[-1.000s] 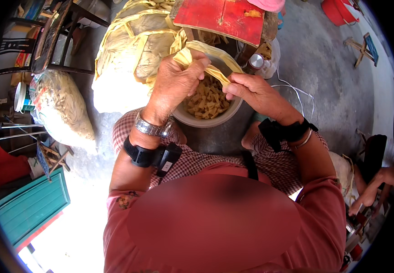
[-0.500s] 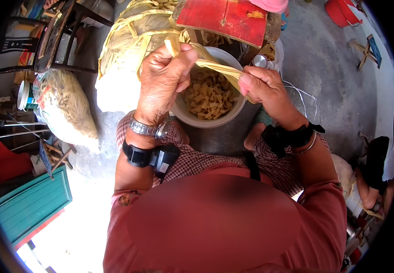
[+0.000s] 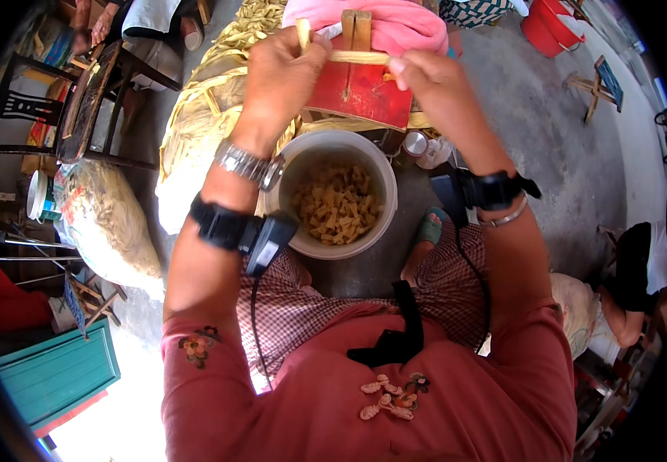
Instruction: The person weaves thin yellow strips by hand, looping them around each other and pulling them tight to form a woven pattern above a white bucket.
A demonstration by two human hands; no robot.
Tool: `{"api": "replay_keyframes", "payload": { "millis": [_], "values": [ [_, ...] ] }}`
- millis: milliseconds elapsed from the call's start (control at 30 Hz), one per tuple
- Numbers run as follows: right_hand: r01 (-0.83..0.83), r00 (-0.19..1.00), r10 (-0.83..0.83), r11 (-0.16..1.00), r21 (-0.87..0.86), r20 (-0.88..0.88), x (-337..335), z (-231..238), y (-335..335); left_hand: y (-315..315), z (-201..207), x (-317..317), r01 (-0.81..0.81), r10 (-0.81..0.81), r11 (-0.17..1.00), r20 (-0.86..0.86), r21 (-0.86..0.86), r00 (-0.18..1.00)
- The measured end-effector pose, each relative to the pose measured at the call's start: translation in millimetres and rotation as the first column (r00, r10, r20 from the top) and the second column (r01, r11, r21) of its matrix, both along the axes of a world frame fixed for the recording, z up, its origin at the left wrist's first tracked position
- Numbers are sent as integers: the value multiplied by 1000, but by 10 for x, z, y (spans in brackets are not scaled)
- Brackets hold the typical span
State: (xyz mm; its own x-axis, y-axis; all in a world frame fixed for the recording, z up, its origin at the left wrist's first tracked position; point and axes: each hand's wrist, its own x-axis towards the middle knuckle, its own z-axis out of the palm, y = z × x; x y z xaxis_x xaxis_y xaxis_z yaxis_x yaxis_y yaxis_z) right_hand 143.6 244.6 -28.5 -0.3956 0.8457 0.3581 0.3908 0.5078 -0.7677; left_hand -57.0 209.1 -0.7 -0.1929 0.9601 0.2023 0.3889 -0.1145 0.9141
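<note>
A pale yellow flat strip (image 3: 360, 57) is stretched level between my hands, above a red board (image 3: 376, 96). My left hand (image 3: 281, 81) is closed on one end, with a short piece poking up past its fingers. My right hand (image 3: 435, 86) pinches the other end between thumb and fingers. Just behind the strip, a split wooden upright (image 3: 356, 29) rises from the board, with a pink towel (image 3: 410, 27) around it. Below my hands stands a white bucket (image 3: 389, 208) partly filled with short yellow cut pieces (image 3: 337, 208).
A large bundle of long yellow strips (image 3: 202, 115) lies left of the board. Further left are a stuffed plastic bag (image 3: 106, 219) and a dark wooden chair (image 3: 29, 100). Another person's hands (image 3: 102, 27) show at top left. A red bucket (image 3: 549, 29) stands far right.
Both hands have moved up and away from the bucket to over the red board, still holding the strip, which now looks straighter. The view has shifted, showing the wooden upright and more towel.
</note>
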Motion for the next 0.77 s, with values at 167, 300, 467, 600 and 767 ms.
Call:
{"api": "replay_keyframes", "payload": {
  "millis": [167,300,467,600,767],
  "values": [
    [75,995,-67,992,-99,78,128,-257,-124,-108,-381,-222,-156,141,988,-498,11,856],
    [-108,987,69,955,-277,-145,91,239,-633,-730,-333,-289,145,-197,929,-123,-339,973],
    [-493,839,480,870,13,-255,-224,216,-1312,-1287,-588,31,426,-437,874,7,-231,900],
    [-737,674,682,651,-183,-286,-294,103,-1747,-1302,-697,177,538,249,635,806,-555,537],
    [-877,450,734,256,-407,-508,-254,145,-1880,-1377,-1134,-272,486,101,868,994,-103,32]
  ]
}}
